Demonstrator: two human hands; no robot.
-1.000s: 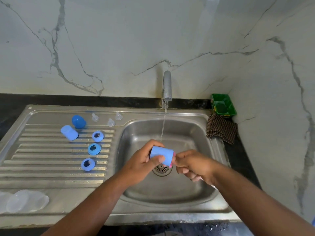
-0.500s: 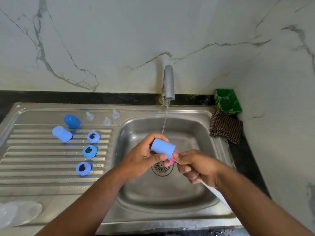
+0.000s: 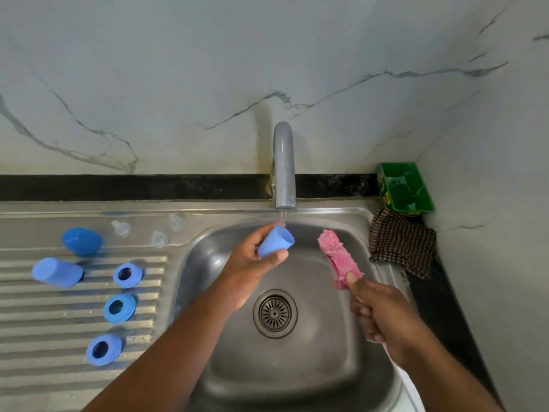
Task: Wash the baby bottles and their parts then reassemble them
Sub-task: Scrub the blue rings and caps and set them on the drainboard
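Holding a light-blue bottle cap under the tap, the left hand curls its fingers behind the cap and presses its thumb on the front. The cap's open mouth tilts up and to the right, meeting the thin stream of water. It sits over the back of the sink basin, just below the spout.

The right hand is clenched round the handle of a bottle brush, its thumb laid along the base of the pink sponge head. That head points up and away, to the right of the cap and apart from it, over the basin. The drain strainer shows between the two forearms.

On the ribbed drainboard to the left, a darker blue cap lies on its side, with a lighter cap just in front of it. To their right lie a back ring, a middle ring and a near ring, all blue, in a line running toward the near edge.

Three clear teats stand on the flat strip behind the ribs. A green plastic tub sits in the back right corner against the marble wall. A brown checked cloth lies just in front of it.
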